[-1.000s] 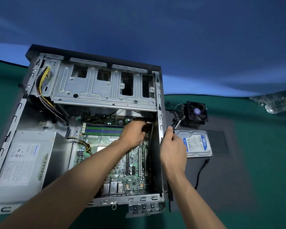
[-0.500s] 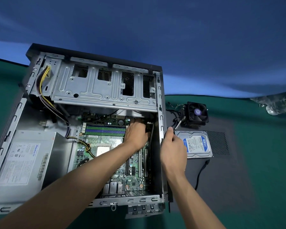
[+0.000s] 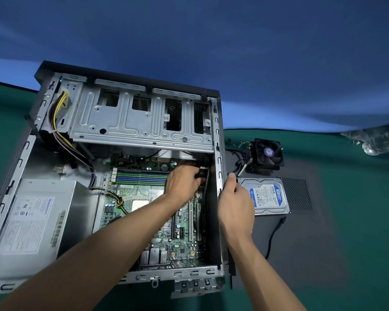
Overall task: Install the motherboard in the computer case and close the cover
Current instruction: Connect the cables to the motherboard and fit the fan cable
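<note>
You see green circuit-printed motherboard (image 3: 184,223) with blue and green memory slots (image 3: 142,177); silver metal case (image 3: 142,122), black outer edge; grey power supply (image 3: 32,223), white label; yellow and purple cable bundle (image 3: 61,113); blue-labelled silver hard drive (image 3: 266,197); black cooling fan (image 3: 267,153); dark green surface (image 3: 357,221); blue backdrop (image 3: 211,41).

Green motherboard (image 3: 153,205) lies flat inside the open, coverless grey computer case (image 3: 218,167).

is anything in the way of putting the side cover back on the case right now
Yes. The cover lies flat beside the case, with the hard drive and cooler fan sitting on it. Left hand works inside; right hand grips the case edge.
</note>
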